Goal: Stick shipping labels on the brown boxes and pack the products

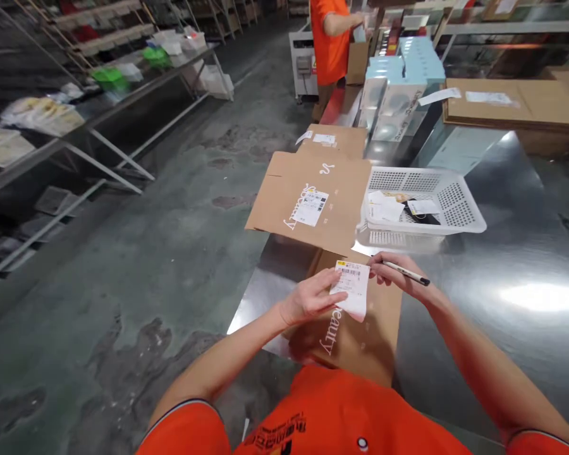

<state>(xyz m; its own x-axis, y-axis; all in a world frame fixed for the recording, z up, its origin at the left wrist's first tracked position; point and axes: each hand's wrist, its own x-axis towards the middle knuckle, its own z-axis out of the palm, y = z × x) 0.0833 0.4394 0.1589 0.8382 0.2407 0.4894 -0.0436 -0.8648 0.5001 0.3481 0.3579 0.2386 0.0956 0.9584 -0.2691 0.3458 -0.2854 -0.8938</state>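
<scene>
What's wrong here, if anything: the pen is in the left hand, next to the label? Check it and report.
The hand is wrong. The head view shows the pen in the right hand, not the left hand. It is next to the label, as you said.

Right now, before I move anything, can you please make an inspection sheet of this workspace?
Surface: stainless steel table, shiny, with flattened cardboard boxes on it.
Job's things: white barcode label under the left hand, lying over a flattened cardboard box; black-and-white pen in the right hand.
Clutter: second flattened box; white plastic basket holding papers; stacked pale blue and white boxes.
Grips: right holds the pen; left lies on the label.
Cables: nothing seen.
Surroundings: metal shelves, grey floor, co-worker in an orange shirt.
</scene>
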